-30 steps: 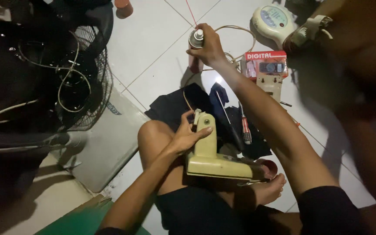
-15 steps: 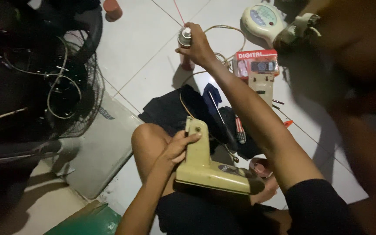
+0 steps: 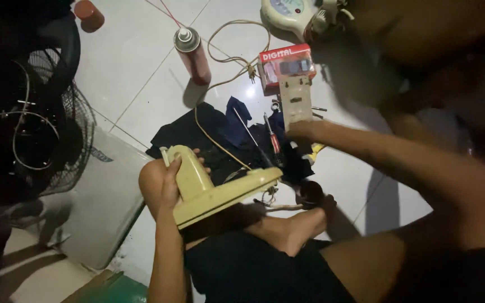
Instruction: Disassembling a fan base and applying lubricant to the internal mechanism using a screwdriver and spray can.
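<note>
My left hand (image 3: 170, 182) is wrapped around the neck of the cream fan base (image 3: 214, 188), fingers curled over its upright part, thumb side against my knee (image 3: 151, 179). The base sits tilted on my lap, its flat plate slanting up to the right, above my foot (image 3: 298, 224). A cord (image 3: 220, 147) runs from the base up over the dark cloth (image 3: 192, 134) toward the plug (image 3: 251, 72) on the tiles.

My right hand (image 3: 304, 132) is out over the cloth, just below the cream plastic panel (image 3: 296, 101). Its fingers are blurred and turned away from me, so I cannot tell whether they are closed on anything. Two screwdrivers (image 3: 271, 137) lie on the cloth just left of that hand.

The spray can (image 3: 193, 53) stands alone on the tiles, well apart from both hands. A red box (image 3: 284, 64) lies beside the panel's top end, and a round cream housing (image 3: 287, 12) sits at the upper edge. A black fan grille (image 3: 46, 140) rests at my left, by a grey slab (image 3: 99, 202).
</note>
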